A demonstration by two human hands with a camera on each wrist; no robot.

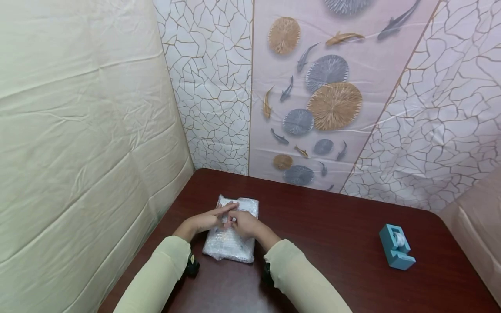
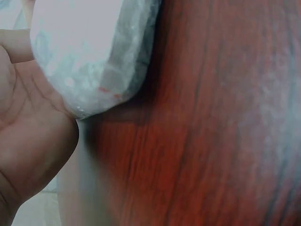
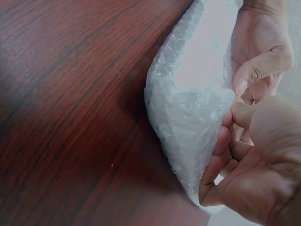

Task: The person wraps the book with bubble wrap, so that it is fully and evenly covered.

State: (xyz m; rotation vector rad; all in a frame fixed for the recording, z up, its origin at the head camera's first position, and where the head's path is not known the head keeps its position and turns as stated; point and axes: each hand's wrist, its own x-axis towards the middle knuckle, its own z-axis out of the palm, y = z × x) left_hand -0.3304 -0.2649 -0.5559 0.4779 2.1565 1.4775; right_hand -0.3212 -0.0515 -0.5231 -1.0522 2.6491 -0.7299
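A flat package in clear bubble wrap (image 1: 230, 247) lies on the dark red-brown table, with both hands meeting over its middle. My left hand (image 1: 209, 219) rests along its left side, fingers stretched forward across the wrap. In the left wrist view the left palm (image 2: 33, 122) lies beside one end of the package (image 2: 99, 56). My right hand (image 1: 245, 224) has curled fingers close to the left hand. The right wrist view shows the right hand (image 3: 254, 155) pinching an edge of the bubble wrap (image 3: 188, 117) between thumb and fingers, near the left thumb. What lies inside the wrap is unclear.
A teal tape dispenser (image 1: 396, 248) with a roll of tape (image 1: 399, 239) stands on the right part of the table (image 1: 321, 243). Cream fabric (image 1: 86, 152) hangs along the left side, and a patterned sheet (image 1: 219, 87) hangs behind the table.
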